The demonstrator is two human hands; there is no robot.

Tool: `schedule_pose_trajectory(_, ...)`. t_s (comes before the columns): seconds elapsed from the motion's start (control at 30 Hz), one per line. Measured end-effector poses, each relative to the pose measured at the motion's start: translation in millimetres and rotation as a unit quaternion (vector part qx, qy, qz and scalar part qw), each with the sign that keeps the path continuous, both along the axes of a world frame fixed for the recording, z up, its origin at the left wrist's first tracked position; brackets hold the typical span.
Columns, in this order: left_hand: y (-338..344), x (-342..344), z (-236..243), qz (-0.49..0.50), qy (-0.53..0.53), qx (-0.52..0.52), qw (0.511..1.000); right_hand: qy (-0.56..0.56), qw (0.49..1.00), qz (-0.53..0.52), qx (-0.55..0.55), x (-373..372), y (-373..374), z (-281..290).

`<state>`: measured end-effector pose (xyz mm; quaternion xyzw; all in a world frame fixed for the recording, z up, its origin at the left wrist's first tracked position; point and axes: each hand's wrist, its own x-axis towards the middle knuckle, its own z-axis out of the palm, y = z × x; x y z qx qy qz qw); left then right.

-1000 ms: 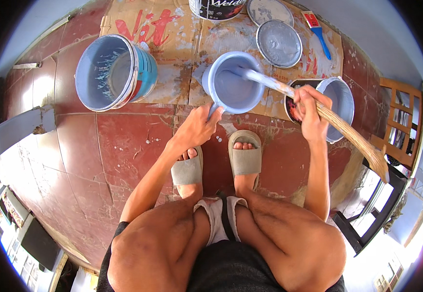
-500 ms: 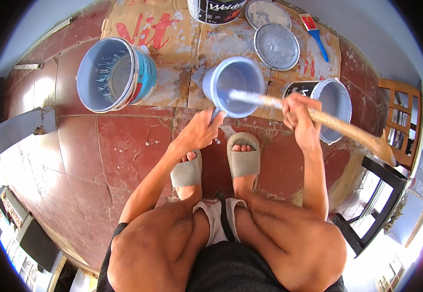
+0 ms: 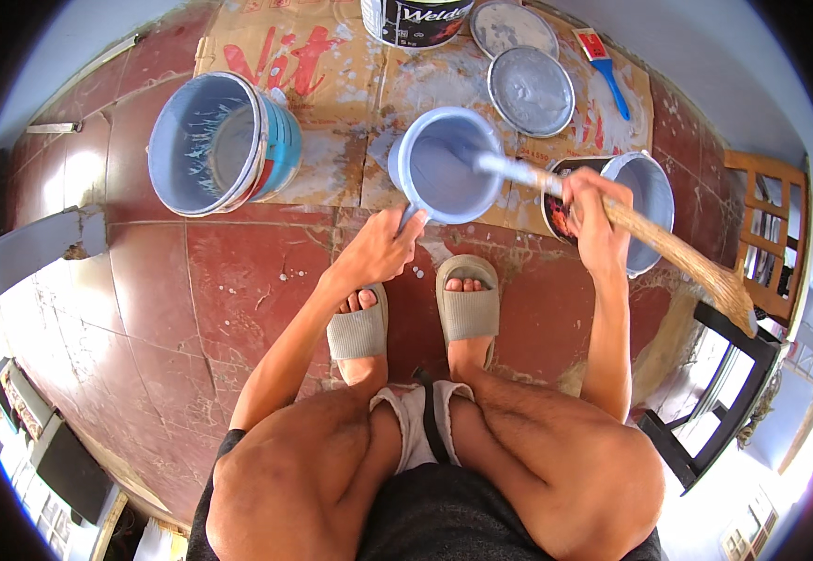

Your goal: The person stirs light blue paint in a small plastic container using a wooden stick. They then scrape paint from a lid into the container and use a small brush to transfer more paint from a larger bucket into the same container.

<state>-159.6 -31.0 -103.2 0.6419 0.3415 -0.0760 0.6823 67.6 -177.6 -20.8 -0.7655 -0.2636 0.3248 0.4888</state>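
Observation:
My left hand [image 3: 383,245] is closed round the short handle of a light blue plastic dipper [image 3: 442,178], whose open mouth faces up at me. In my right hand [image 3: 598,220] is a long wooden stick [image 3: 682,257], gripped partway along. The stick's far end, coated in pale blue-grey paint and blurred by motion, lies over the right side of the dipper's mouth. Whether it touches the inside wall, I cannot tell. Just behind my right hand a black paint bucket [image 3: 645,192] with a paint-smeared inside leans or stands, partly hidden by the hand and stick.
Paint-stained cardboard [image 3: 331,140] covers the red tiled floor [image 3: 247,280]. On it are a blue bucket [image 3: 280,145], a dark bucket [image 3: 411,23], two round lids [image 3: 532,91] and a blue-handled paintbrush [image 3: 612,84]. A wooden chair [image 3: 766,220] and a black frame [image 3: 743,351] stand right.
My right hand has shifted slightly right and nearer, and the stick's painted end has moved right inside the dipper's outline. The dipper and left hand have shifted barely left.

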Motion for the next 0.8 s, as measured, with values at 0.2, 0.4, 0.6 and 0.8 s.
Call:
schedule_pose_trajectory(0.2,-6.2,-0.2,-11.2,-0.007,-0.064,0.021,0.998,0.128,0.989,-0.041,0.068,-13.2,0.4,-8.9)
schedule_pose_trajectory(0.4,-4.7,-2.8,-9.4,0.019,-0.006,-0.127,0.992,-0.009,0.997,0.078,-0.015,-18.8,-10.0,11.5)
schedule_pose_trajectory(0.6,3.1,-9.0,-9.1,0.065,-0.021,-0.184,0.981,-0.072,0.996,-0.008,0.059,-8.1,19.2,-1.0)
schedule_pose_trajectory(0.8,0.5,-13.5,-16.6,0.054,-0.035,-0.181,0.981,-0.083,0.988,0.132,-0.016,-25.7,24.0,12.1)
